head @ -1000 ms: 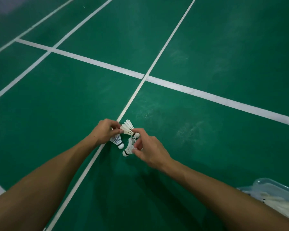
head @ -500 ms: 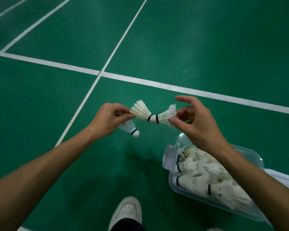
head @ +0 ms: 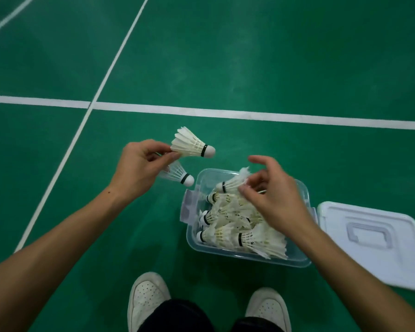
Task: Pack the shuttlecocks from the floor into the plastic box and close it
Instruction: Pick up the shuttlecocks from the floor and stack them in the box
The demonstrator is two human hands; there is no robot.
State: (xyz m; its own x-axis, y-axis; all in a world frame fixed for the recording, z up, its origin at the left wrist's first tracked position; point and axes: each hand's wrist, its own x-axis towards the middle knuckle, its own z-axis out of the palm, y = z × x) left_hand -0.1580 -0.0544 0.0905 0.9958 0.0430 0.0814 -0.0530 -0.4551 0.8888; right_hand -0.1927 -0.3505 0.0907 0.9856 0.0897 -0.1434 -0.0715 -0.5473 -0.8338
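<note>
Box on floor ahead-right of my feet, lid beside it on the right.

I see the plastic box [head: 246, 256] on the floor [head: 249, 56], shuttlecocks in box [head: 235, 226] piled inside. Lid [head: 379, 257] lies flat, touching the box's right side. My left hand [head: 139, 168] is up-left of the box with two shuttlecocks: upper shuttlecock [head: 192, 146] above lower shuttlecock [head: 177, 174], both corks pointing right. Right hand [head: 273, 195] is over the box, a shuttlecock [head: 233, 183] at its fingertips. Shoes [head: 149, 298] are nearest me, court lines [head: 225, 113] beyond the hands.
</note>
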